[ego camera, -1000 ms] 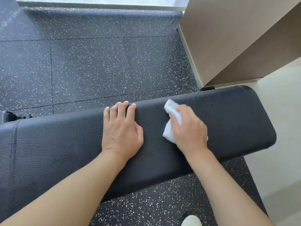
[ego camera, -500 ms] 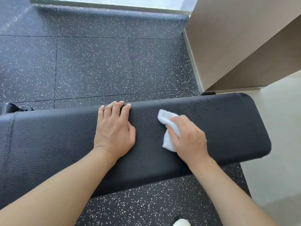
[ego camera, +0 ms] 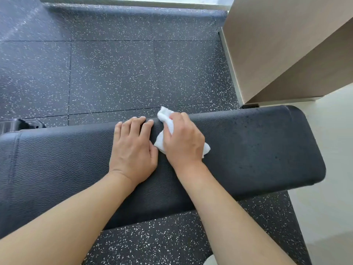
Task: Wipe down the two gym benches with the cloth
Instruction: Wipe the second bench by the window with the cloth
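Note:
A black padded gym bench (ego camera: 257, 150) stretches across the view from left to right, its right end rounded. My left hand (ego camera: 132, 148) lies flat on the pad with fingers straight, fingertips at the far edge. Right beside it, my right hand (ego camera: 184, 140) grips a crumpled white cloth (ego camera: 166, 116) and presses it on the pad near the far edge; the cloth sticks out above and to the right of the hand. Only one bench is in view.
Dark speckled rubber floor tiles (ego camera: 114, 73) surround the bench. A beige wall corner or cabinet (ego camera: 277, 44) stands at the upper right, close to the bench's far right end. Pale floor (ego camera: 328, 207) lies to the right. A black metal part (ego camera: 24, 124) shows at far left.
My right hand has slid the cloth leftward and toward the far edge, ending up against my left hand. The left hand has stayed flat on the pad.

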`<state>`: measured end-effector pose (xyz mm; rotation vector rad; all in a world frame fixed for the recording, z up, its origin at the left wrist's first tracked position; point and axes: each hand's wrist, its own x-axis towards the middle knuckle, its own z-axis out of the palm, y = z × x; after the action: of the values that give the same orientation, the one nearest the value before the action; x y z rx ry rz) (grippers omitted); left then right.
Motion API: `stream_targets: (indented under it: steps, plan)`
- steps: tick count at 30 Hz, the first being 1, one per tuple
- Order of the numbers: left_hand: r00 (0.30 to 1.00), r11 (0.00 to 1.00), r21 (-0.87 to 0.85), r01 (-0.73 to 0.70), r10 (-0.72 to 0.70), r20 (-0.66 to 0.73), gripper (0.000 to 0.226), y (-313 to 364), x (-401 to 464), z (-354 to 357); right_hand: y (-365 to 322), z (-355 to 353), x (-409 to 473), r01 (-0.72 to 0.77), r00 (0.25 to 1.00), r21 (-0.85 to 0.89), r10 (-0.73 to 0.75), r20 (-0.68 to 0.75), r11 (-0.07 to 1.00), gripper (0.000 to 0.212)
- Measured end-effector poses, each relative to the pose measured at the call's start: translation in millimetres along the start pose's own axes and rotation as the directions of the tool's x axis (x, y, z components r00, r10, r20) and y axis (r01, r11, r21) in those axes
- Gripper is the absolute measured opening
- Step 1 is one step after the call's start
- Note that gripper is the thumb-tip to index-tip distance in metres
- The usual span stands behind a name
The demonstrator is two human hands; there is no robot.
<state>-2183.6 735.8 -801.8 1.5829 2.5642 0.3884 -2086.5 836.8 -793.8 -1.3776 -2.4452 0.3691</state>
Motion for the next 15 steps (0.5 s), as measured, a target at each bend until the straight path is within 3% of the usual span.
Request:
stream_targets:
  steps: [3,6,8,11,15]
  plan:
    - [1.0,1.0,0.009,0.0,0.0,0.002,0.061,2.7,0.4,-1.0,7.6,-11.1,-15.0,0.157,0.986,0.029,-0.159,0.048,0.987,0.017]
    - [1.0,1.0,0.018,0.003,-0.003,-0.002,0.061,2.9,0.4,-0.7,58.5,-40.3,-28.2,0.279,0.956,-0.03,-0.275,0.105,0.96,0.02]
    - [1.0,1.0,0.019,-0.005,0.005,-0.009,0.061,2.3,0.9,0.5,108.6,-62.7,-24.6,0.168,0.984,-0.071,-0.163,0.074,0.983,0.022]
    - [1.0,1.0,0.015,-0.003,0.003,-0.014,0.061,-0.2,1.3,3.1,169.1,-82.3,-3.5,-0.164,0.985,-0.106,0.169,0.042,0.981,0.011]
    - [1.0,1.0,0.008,-0.002,0.002,-0.006,0.061,-2.3,0.7,4.9,147.1,-59.6,28.7,-0.368,0.93,-0.162,0.357,-0.092,0.916,0.011]
